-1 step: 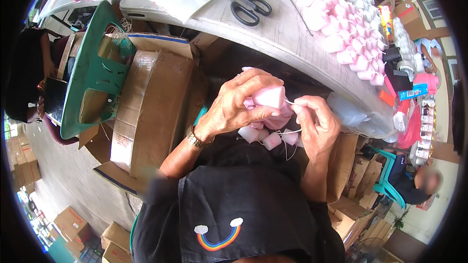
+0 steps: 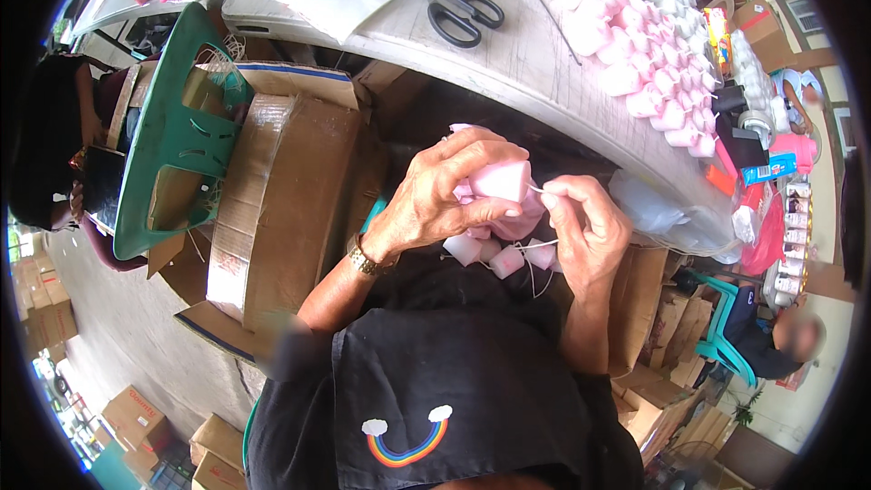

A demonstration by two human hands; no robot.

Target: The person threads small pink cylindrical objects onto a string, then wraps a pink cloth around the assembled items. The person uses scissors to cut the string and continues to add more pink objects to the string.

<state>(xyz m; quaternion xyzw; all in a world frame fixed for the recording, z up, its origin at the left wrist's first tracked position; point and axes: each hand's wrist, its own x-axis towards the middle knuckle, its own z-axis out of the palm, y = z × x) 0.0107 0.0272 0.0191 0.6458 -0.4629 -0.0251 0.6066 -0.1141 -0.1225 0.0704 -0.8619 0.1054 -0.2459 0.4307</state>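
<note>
My left hand point(image 2: 449, 186), with a watch at its wrist, is closed around a pink, cup-shaped wax candle point(image 2: 502, 181). A white wick point(image 2: 535, 188) comes out of the candle's right end. My right hand point(image 2: 590, 222) pinches that wick between thumb and forefinger, close to the wax. Below the hands, several more pink candles point(image 2: 506, 261) hang or lie in a cluster, with white cord running among them. Part of this cluster is hidden behind my left fingers. A thin loop of cord droops in front of my black apron point(image 2: 435, 345).
Black-handled scissors point(image 2: 465, 18) and a long thin rod point(image 2: 544, 0) lie on the white table point(image 2: 399, 45). Rows of pink candles point(image 2: 649, 73) stand at its right. Left are a cardboard box point(image 2: 286, 200) and a green chair point(image 2: 186, 136). Other people sit on both sides.
My right hand has shifted very slightly left, toward the candle, still pinching the wick. My left hand and the candle look unmoved.
</note>
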